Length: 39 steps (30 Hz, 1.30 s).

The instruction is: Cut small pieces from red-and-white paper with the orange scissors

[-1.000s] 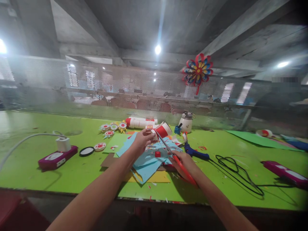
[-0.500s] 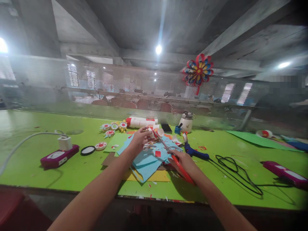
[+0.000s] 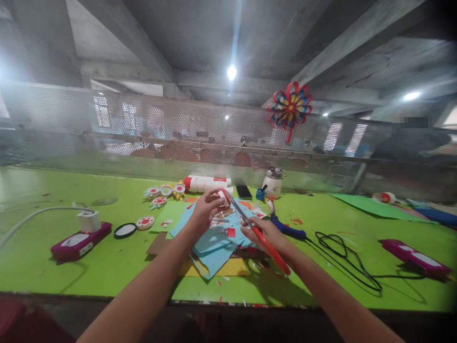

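My left hand (image 3: 205,209) pinches a small red and white paper piece (image 3: 224,196) above the green table (image 3: 107,257). My right hand (image 3: 266,233) grips red-handled scissors (image 3: 260,233), whose blades point up-left and meet the paper piece at my left fingertips. Under both hands lies a pile of light blue paper sheets (image 3: 214,243) over a yellow sheet (image 3: 228,267), strewn with small red scraps.
A glue bottle (image 3: 205,183), a phone (image 3: 244,191), a white pot (image 3: 273,182) and paper flowers (image 3: 162,192) sit behind. A blue glue gun (image 3: 285,227) with black cable (image 3: 350,262) lies right. Purple power strips (image 3: 76,240) (image 3: 414,257) flank. A mesh fence carries a paper pinwheel (image 3: 290,105).
The large red and white rolled piece seen earlier in my left hand is now a small piece. My hands drew slightly closer together, and the phone behind became visible.
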{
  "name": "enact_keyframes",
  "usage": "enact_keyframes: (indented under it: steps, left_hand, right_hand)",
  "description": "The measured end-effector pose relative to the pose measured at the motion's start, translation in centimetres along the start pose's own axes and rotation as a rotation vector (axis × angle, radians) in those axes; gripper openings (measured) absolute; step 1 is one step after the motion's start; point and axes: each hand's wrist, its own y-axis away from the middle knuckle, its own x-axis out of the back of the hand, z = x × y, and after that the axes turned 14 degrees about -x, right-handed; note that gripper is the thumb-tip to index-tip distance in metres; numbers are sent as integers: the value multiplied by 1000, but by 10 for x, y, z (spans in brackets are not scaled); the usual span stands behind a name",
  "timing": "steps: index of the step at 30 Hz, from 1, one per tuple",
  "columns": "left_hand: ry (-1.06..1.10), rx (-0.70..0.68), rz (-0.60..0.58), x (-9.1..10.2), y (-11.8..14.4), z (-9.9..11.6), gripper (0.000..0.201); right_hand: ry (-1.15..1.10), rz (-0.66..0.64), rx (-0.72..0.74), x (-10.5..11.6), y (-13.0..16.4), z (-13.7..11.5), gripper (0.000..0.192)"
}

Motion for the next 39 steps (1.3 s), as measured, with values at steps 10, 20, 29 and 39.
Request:
enact_keyframes:
  steps: [10,20,29,39]
  left_hand:
    - [-193,6,-47,-7,7,3,54]
    - [-397,5,-13,-21,15,2,48]
    - [-391,81,-27,-25,15,3,48]
    - [-261,124,101,-21,15,3,43]
  right_hand:
    - [-66,-29,26,10,-5,-17,30]
    - [-140,-18,33,5,3,-8,26]
    - [-173,-26,20,7,1,-4,25]
    - [-176,-5,-25,2,3,-5,31]
